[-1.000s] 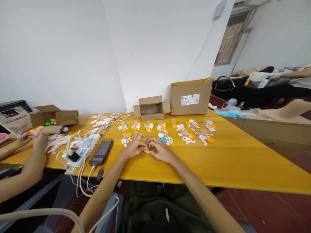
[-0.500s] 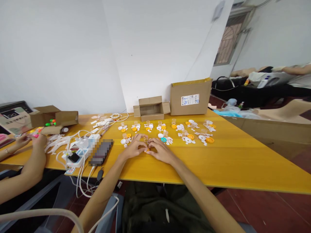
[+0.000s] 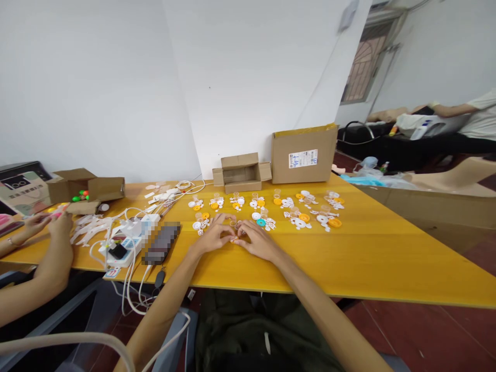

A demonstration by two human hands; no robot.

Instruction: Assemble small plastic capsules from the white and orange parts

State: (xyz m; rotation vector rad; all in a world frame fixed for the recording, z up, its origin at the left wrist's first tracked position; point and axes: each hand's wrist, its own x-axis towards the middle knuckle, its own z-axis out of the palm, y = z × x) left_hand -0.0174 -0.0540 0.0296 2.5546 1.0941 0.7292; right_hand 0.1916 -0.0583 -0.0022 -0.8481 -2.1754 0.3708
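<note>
My left hand [image 3: 216, 233] and my right hand [image 3: 253, 240] meet just above the yellow table, thumbs and fingertips curled in together. Between the fingertips shows a small white and orange plastic part [image 3: 233, 238], pinched from both sides and largely covered by the fingers. A clear plastic cup [image 3: 233, 223] stands just behind the hands, partly hidden. Left of it are an orange disc [image 3: 205, 216] and white pieces [image 3: 197, 226]. A teal disc [image 3: 261, 222] lies behind my right hand, with a white disc [image 3: 256, 216] beside it.
Groups of small cups, discs and white pieces spread across the table [image 3: 349, 258]. An open carton [image 3: 242, 184] and a larger box [image 3: 304, 155] stand by the wall. On the left are a phone [image 3: 161, 244], a power strip [image 3: 134, 248], cables and another person's hands [image 3: 58, 219].
My fingers have shifted slightly around the small part, and less orange shows between them. At the left, the other person's hands have moved a little.
</note>
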